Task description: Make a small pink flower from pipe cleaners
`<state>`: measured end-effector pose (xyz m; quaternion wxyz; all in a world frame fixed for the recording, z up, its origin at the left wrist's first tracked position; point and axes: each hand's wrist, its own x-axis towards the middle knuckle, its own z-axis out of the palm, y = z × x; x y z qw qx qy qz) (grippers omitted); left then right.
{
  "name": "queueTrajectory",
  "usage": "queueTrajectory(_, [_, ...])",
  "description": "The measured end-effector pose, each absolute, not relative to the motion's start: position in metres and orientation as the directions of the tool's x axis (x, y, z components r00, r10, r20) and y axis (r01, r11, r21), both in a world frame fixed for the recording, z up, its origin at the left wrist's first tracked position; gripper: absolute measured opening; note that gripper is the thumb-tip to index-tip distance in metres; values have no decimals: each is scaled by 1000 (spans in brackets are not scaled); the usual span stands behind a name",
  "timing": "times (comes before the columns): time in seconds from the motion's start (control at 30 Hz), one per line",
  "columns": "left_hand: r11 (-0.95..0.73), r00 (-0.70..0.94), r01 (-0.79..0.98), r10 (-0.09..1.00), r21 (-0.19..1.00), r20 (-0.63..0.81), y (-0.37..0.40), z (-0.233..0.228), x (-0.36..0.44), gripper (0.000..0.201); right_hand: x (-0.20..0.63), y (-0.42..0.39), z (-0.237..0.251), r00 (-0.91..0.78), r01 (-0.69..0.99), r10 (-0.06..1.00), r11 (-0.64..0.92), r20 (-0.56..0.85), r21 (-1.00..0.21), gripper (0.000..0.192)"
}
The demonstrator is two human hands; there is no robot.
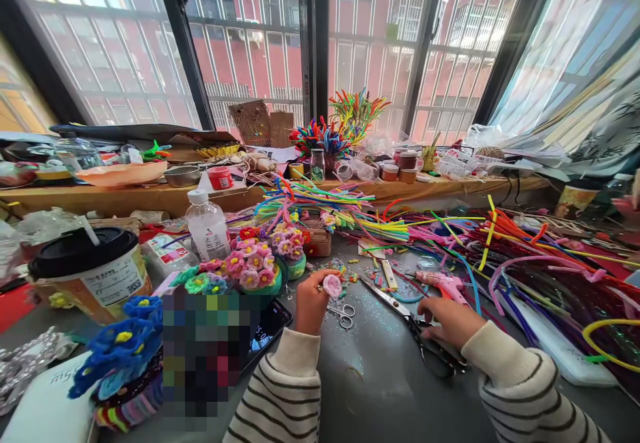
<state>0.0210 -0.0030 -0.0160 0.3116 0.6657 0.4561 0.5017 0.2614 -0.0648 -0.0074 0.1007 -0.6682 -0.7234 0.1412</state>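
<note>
My left hand is closed on a small pale pink pipe-cleaner flower, pinched at its fingertips above the table. Just below it on the grey table lies a small pair of silver scissors. My right hand hovers at large black-handled scissors, its fingers apart; whether they touch the handles I cannot tell. The big scissors' blades point up and left. A pink glue gun rests behind my right hand.
Pink flowers, blue flowers, a bottle, a lidded cup and a phone stand or lie on the left. Pipe cleaners are heaped at the back and right. Colourful clippings and glitter litter the middle.
</note>
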Motion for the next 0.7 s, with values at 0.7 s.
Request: queueTrajectory(0.7, [-519,218,495,850,697,479,-4,-17,26,16,157,6,-21,-83,-160,996,-38,-25,-986,34])
